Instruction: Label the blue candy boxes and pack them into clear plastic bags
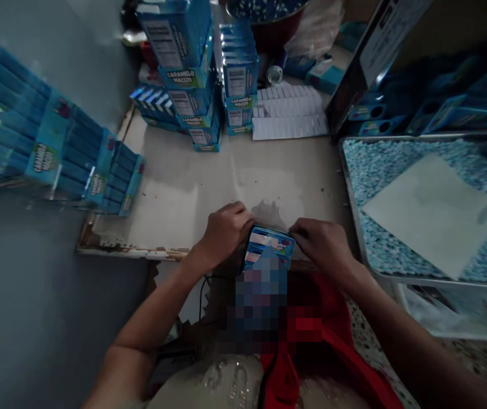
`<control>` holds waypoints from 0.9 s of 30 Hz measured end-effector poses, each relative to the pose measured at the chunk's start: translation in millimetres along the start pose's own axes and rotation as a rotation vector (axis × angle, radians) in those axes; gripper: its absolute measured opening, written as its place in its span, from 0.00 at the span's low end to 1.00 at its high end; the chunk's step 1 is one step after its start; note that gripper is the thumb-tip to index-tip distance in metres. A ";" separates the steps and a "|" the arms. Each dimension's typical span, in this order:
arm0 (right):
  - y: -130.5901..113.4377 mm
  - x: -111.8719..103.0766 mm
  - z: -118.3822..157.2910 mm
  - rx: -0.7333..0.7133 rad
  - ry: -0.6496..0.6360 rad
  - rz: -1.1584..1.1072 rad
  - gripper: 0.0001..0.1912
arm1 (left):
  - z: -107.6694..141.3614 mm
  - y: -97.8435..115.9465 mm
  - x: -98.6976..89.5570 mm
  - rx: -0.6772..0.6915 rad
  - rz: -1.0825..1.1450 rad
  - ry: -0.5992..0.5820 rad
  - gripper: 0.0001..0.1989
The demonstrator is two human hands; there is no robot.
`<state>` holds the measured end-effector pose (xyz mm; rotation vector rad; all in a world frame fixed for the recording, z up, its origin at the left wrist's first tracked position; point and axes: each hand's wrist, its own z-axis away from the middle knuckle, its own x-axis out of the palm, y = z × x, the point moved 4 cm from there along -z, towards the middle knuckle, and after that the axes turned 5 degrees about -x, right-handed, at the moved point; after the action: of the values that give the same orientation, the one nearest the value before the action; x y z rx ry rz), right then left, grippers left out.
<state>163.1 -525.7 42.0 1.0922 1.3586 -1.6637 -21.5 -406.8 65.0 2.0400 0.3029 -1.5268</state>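
A blue display box of small caramel candy packs [271, 243] lies at the table's near edge, between my hands; its lower part is hidden by blurred blocks. My left hand [228, 228] is closed at its upper left corner, fingers curled in. At the upper right corner my right hand [320, 241] pinches with thumb and fingers. I cannot tell if thin clear film is also between the fingers. Just beyond the box, a grey patch [267, 212] marks the pale tabletop [286, 170].
Blue candy display boxes are stacked at the back [200, 102], and a wrapped row [64, 136] stands at left. White folded cards [290, 113] lie behind. On the right, a metal tray [360, 250] holds blue-white candies under a paper sheet [435, 216]. A red-rimmed bowl [275, 31] sits farther back.
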 end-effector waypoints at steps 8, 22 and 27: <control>-47.3 -34.1 37.9 0.089 0.429 -0.155 0.10 | 21.2 16.2 -36.8 -0.273 0.221 0.247 0.04; -50.9 -25.5 52.3 -0.013 0.736 -0.113 0.12 | 27.9 39.3 -26.6 -0.145 -0.008 0.614 0.10; -43.5 -39.9 58.7 0.182 0.574 -0.467 0.04 | 12.6 43.8 -42.5 -0.107 -0.005 0.329 0.08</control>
<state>129.1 -574.5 100.3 1.5243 1.9732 -1.9106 -23.7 -443.1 115.6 2.2000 0.5043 -1.1462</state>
